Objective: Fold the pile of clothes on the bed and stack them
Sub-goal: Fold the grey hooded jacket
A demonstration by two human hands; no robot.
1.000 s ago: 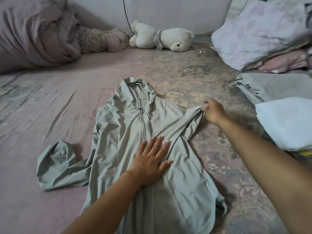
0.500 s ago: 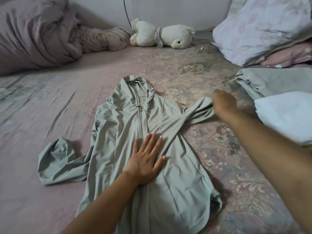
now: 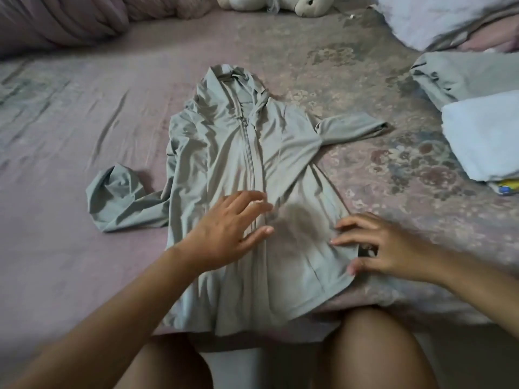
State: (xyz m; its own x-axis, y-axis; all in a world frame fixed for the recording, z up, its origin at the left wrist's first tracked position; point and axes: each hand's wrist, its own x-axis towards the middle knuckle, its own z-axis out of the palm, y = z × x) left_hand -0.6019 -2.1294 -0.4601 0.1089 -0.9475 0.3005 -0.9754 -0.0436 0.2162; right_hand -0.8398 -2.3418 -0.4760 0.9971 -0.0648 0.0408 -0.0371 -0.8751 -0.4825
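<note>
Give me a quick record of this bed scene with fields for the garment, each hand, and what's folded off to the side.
garment: grey-green zip hoodie lying flat on the bed, zipper up, not yet folded
sleeves: one stretched out toward the folded clothes, the other bunched on the opposite side
left hand: fingers spread over the lower front, near the zipper
right hand: fingers loosely curled at the hoodie's side edge; grip unclear
side stack: white folded item over grey folded item
background: stuffed toy
</note>
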